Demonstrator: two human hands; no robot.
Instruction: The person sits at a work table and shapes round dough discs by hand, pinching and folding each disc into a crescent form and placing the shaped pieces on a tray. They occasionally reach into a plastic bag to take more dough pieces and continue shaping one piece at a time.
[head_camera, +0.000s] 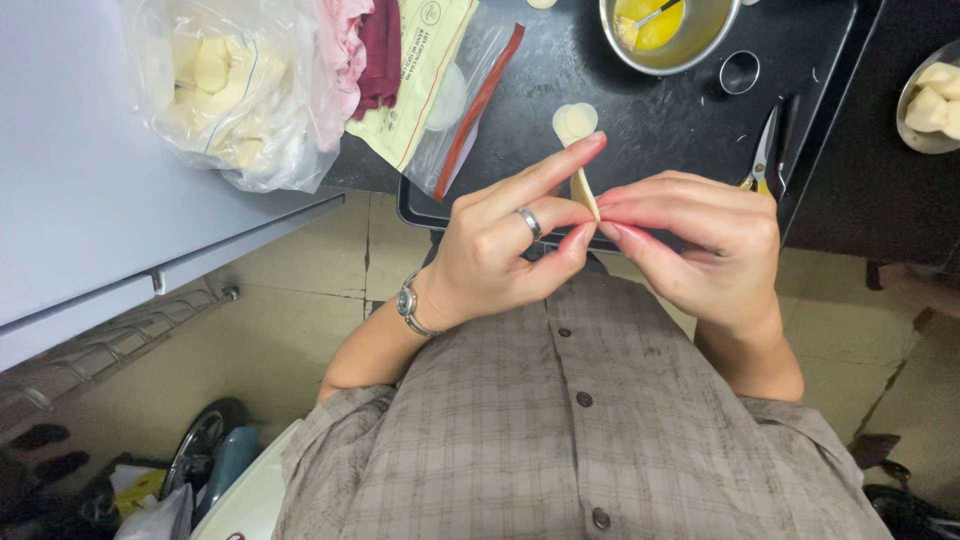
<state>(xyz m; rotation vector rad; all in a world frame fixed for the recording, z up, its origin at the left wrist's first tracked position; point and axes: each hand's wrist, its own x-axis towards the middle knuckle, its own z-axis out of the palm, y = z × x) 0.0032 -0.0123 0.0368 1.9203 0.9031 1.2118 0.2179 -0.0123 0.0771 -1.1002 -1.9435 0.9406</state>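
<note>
On the far left a clear bag of pale dough pieces (222, 80) slumps on the grey table (70, 200), with a zip pouch of round wrappers (455, 100) just beside it, both near enough to draw from. The left hand (500, 245), ringed and wearing a watch, pinches a folded dough wrapper (585, 190) from its side; the right hand (700, 245) pinches the same edge, fingertips meeting, so both are closed on it above the black tray (650, 120). Beyond sit spare wrappers (575, 120), a bowl of yellow liquid (665, 30) and scissors (765, 150).
</note>
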